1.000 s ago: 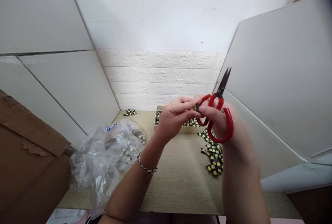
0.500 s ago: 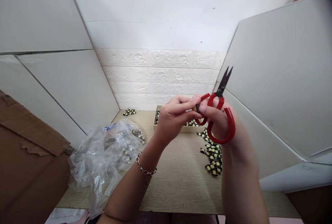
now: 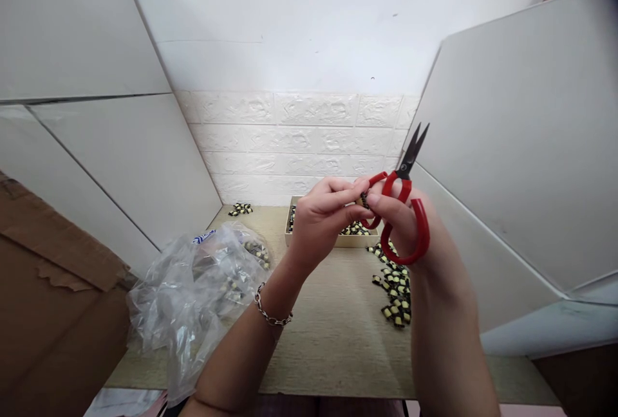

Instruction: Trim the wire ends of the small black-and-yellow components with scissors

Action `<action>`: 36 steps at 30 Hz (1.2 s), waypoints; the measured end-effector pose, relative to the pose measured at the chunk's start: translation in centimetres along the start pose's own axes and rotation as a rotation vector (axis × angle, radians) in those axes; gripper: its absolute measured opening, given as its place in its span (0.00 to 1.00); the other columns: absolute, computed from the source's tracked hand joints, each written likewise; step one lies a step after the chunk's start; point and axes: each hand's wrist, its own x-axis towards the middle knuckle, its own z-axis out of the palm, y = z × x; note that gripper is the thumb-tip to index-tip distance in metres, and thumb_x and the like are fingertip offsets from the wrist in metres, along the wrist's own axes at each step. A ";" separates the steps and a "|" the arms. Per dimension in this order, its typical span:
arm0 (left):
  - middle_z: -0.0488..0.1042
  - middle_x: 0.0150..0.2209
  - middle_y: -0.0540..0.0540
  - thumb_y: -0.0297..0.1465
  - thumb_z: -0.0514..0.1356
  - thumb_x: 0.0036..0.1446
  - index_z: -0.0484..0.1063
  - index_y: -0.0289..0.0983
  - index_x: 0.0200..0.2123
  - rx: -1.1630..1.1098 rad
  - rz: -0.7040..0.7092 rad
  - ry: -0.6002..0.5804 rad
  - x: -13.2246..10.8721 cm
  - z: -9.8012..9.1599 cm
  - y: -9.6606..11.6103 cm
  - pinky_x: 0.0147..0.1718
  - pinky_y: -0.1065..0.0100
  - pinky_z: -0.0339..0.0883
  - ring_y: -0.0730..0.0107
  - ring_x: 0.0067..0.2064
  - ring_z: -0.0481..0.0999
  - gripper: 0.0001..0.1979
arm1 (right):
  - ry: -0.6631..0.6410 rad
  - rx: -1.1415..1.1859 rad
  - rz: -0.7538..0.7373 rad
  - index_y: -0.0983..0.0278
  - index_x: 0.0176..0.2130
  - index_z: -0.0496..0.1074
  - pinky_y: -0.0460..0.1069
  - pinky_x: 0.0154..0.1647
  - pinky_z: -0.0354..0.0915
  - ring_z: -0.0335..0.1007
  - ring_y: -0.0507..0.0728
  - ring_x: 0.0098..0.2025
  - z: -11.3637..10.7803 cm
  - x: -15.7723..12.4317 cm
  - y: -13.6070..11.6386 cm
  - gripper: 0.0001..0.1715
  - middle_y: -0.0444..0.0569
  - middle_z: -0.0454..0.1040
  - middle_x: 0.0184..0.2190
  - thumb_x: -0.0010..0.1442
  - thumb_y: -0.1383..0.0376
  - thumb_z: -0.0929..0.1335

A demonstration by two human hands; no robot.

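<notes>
Over the middle of the table my left hand (image 3: 318, 214) is closed, its thumb and fingertips pinching a small black-and-yellow transformer (image 3: 361, 200) with a row of pins. My right hand (image 3: 398, 211) touches the same piece with its thumb tip. Hooked on that hand is a pair of red-handled scissors (image 3: 408, 163), the dark blades pointing up and slightly parted, away from the piece. Fingers partly hide the piece. Behind the hands stands a shallow box (image 3: 355, 241) with many similar pieces in it.
A loose pile of the same pieces (image 3: 396, 291) lies right of centre, and a few more (image 3: 240, 209) lie at the back left. Clear plastic bags (image 3: 193, 295) with pieces inside cover the table's left. White panels (image 3: 521, 147) rise on both sides; a cardboard box (image 3: 53, 295) stands left.
The right hand and scissors have shifted slightly left, with the scissors turned a little. The left hand still pinches the transformer, in nearly the same place.
</notes>
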 end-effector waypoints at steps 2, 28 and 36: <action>0.71 0.33 0.50 0.24 0.63 0.45 0.74 0.46 0.39 -0.018 -0.007 0.004 0.0 0.0 -0.1 0.37 0.73 0.68 0.76 0.37 0.70 0.17 | -0.012 0.005 -0.006 0.62 0.17 0.59 0.49 0.25 0.57 0.57 0.51 0.24 0.0 0.0 0.1 0.14 0.43 0.61 0.20 0.51 0.62 0.64; 0.71 0.34 0.50 0.29 0.65 0.44 0.74 0.48 0.38 -0.078 -0.088 -0.038 0.4 -0.9 -1.1 0.39 0.72 0.67 0.75 0.39 0.70 0.15 | -0.027 -0.018 -0.022 0.61 0.18 0.60 0.48 0.25 0.56 0.57 0.51 0.25 0.0 0.3 0.4 0.11 0.42 0.61 0.21 0.49 0.66 0.63; 0.71 0.32 0.49 0.28 0.65 0.42 0.74 0.48 0.37 -0.026 -0.059 -0.119 0.8 -1.5 -0.4 0.40 0.70 0.66 0.74 0.38 0.70 0.16 | 0.087 -0.034 0.053 0.62 0.19 0.60 0.47 0.26 0.55 0.57 0.51 0.26 1.0 -0.2 -0.1 0.12 0.42 0.59 0.19 0.52 0.63 0.63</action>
